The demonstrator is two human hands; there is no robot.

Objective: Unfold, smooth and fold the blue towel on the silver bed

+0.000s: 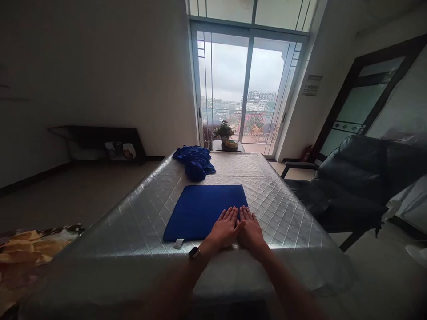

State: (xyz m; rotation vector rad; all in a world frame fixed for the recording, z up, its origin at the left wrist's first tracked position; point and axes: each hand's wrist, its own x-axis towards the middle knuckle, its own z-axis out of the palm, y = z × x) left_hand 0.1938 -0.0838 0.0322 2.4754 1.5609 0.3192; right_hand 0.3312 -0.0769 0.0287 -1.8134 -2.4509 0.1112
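Note:
A blue cloth point(200, 209), folded into a flat, roughly square piece, lies on a table with a shiny quilted cover point(280, 213). A small white tag point(179, 243) sticks out at its near left edge. My left hand point(225, 227), with a dark watch on the wrist, rests flat on the cloth's right part. Right beside it my right hand point(250, 226) lies flat along the cloth's right edge. The two hands touch at the thumbs, fingers stretched forward. Neither holds anything. The near right corner of the cloth is hidden under my hands.
A crumpled heap of blue cloth point(196, 162) sits at the table's far left. A black armchair point(347, 186) stands to the right. Yellowish fabric point(30, 253) lies at the lower left. Beyond the far edge are a potted plant point(224, 129) and a glass sliding door point(223, 75).

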